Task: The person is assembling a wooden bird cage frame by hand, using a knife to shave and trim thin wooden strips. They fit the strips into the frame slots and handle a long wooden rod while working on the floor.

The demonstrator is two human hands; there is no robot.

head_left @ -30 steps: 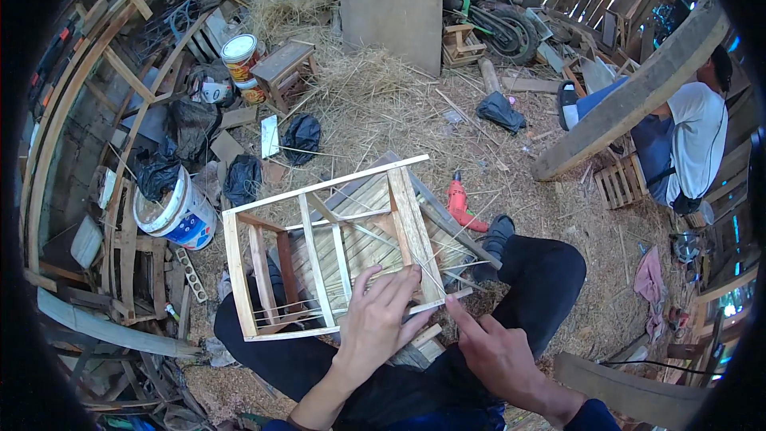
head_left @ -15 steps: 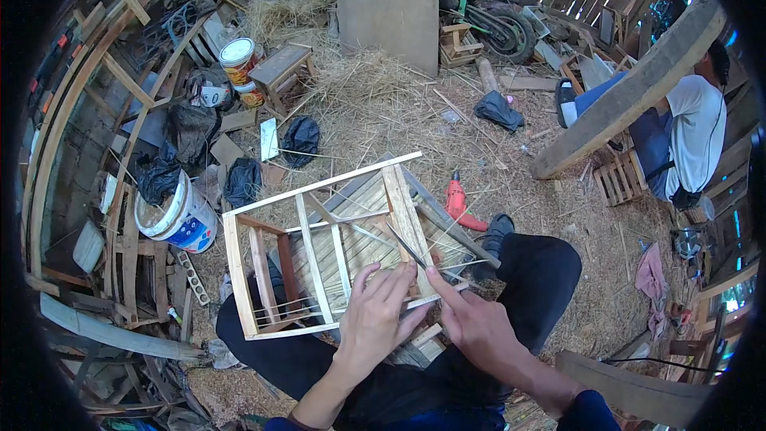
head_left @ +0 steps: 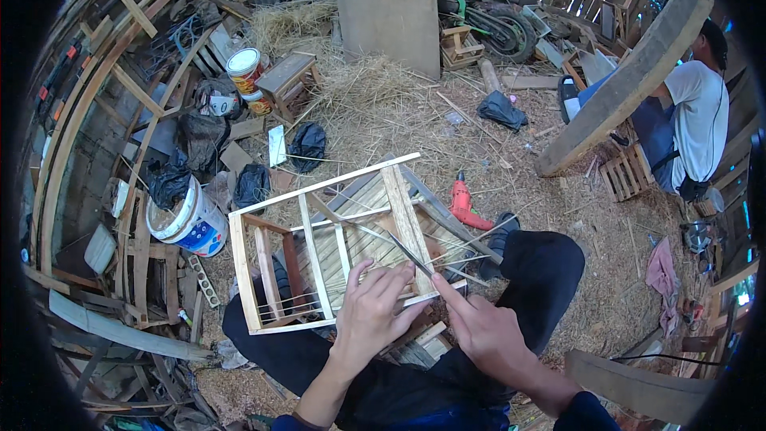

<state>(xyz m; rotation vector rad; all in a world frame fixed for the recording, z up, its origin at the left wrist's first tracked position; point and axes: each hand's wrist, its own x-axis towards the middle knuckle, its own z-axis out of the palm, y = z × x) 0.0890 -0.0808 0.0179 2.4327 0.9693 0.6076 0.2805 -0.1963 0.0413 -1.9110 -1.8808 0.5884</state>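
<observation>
Currently left hand (head_left: 372, 303) curled at wooden frame (head_left: 317, 259) (grip unclear); right hand (head_left: 491, 334) grasping knife (head_left: 412, 255), forefinger extended.

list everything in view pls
Slatted rectangular wooden frame: 1, pale, centre
Narrow straight blade: 1, dark, over frame
Power drill: 1, red, right of frame
Round plastic bucket: 1, white and blue, left of frame
Wooden stool: 1, brown, back left
Stacked round tubs: 2, mostly red, beside stool
Crumpled plastic bags: several, black, left and middle
Motorcycle: 1, green and black, back right
Tall flat board: 1, greyish, back
Leaning wooden post: 1, brown, right
Seated person: 1, white shirt, far right
Cloth: 1, pink, right
Loose straw: uncountable, yellowish, beyond frame
Left hand: 1, bare, frame's near edge
Right hand: 1, bare, holding blade
</observation>
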